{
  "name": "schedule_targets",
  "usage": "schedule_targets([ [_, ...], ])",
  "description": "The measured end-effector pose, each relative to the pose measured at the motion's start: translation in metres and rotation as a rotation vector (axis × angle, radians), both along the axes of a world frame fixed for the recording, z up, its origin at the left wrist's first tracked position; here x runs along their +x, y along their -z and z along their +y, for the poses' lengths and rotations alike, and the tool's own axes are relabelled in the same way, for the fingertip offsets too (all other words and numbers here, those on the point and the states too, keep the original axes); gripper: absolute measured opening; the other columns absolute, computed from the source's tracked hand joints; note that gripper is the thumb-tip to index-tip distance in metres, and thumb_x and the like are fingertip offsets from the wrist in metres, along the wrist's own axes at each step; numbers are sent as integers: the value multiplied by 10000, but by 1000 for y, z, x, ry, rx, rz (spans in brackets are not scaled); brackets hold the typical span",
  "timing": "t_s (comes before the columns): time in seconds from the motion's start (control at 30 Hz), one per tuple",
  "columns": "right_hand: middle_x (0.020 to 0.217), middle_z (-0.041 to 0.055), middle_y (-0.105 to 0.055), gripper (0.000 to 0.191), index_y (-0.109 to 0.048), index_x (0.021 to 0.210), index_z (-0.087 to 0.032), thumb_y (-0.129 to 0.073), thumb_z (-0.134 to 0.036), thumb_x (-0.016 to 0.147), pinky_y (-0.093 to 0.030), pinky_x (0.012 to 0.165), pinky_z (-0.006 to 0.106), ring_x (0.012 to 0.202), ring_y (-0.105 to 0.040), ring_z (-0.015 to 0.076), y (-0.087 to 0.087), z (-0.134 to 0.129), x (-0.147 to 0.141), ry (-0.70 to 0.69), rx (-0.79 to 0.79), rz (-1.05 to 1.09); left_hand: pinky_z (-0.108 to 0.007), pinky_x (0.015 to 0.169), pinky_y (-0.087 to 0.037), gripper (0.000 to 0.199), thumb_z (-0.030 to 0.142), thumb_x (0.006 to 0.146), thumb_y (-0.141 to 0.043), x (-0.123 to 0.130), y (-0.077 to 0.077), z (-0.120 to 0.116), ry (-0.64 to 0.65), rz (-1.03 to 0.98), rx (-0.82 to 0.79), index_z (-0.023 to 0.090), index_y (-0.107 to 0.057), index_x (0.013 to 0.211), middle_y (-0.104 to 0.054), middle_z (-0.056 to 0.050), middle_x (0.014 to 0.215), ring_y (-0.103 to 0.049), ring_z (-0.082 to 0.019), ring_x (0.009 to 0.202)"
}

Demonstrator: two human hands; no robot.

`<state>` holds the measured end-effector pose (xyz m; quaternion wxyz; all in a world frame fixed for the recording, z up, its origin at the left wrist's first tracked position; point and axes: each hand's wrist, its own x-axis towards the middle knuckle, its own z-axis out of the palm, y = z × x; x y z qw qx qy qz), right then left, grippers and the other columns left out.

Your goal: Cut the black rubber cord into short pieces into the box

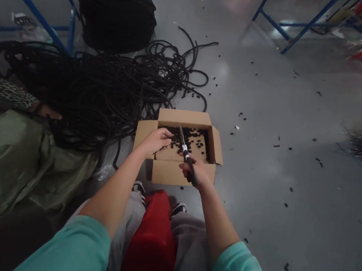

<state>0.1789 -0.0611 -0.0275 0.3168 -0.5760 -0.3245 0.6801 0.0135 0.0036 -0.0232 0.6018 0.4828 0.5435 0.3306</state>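
My right hand (pixel 197 172) is wrapped round black-handled scissors (pixel 184 147), their blades pointing up and away over an open cardboard box (pixel 174 173). My left hand (pixel 158 141) hovers over the left side of that box, left of the blades. Its thumb and fingers are drawn together, and whatever they may pinch is too small to make out. Small black cut pieces (pixel 197 138) lie scattered on the bottom of the box, thickest toward its far side.
Loose black cord (pixel 104 94) lies tangled left of the box, below a large black coil (pixel 116 14). A person's hand (pixel 47 111) is at the left. Blue metal frames (pixel 274 23) stand farther back. A red object (pixel 153 238) sits between my legs. Black scraps dot the floor.
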Motion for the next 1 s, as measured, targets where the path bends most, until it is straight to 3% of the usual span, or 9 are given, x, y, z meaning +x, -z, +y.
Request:
schedule_targets([
  [0.17, 432, -96, -410, 560, -534, 1040, -130, -571, -189, 484, -288, 409, 206, 390, -376, 69, 0, -1, 0, -37, 22, -11, -214, 590, -424, 319, -5, 551, -535, 1, 1, 1, -150, -146, -22, 131, -500, 837, -598, 4, 761, -555, -71, 601],
  [0.37, 568, -54, -512, 632, -514, 1121, -156, -576, -179, 492, -272, 459, 198, 482, -391, 62, 0, 0, 3, -130, 50, 44, -244, 601, -437, 203, 83, 591, -600, 1, 4, 1, -242, -85, -70, 106, -528, 779, -574, 16, 586, -555, -91, 541],
  [0.5, 607, -44, -522, 614, -546, 1105, -179, -635, -217, 499, -301, 487, 196, 521, -433, 66, 0, 0, 6, -141, 12, -33, -226, 493, -397, 217, 126, 624, -595, 0, 1, 1, -241, -131, -59, 118, -532, 832, -562, 32, 556, -514, -81, 450],
  [0.67, 557, -47, -502, 665, -549, 1103, -145, -705, -291, 473, -281, 455, 206, 476, -426, 71, -1, -1, 6, -173, -15, 13, -199, 452, -353, 155, 148, 624, -618, 1, -1, 1, -217, -60, -56, 116, -521, 740, -535, 39, 507, -470, -56, 410],
  [1.0, 581, -55, -459, 694, -543, 1130, -148, -724, -347, 490, -290, 460, 205, 484, -400, 61, 5, -1, 7, -201, 19, -26, -189, 389, -301, 83, 154, 640, -591, -3, 3, 2, -41, -1, -57, 118, -546, 700, -546, 27, 511, -422, -43, 361],
])
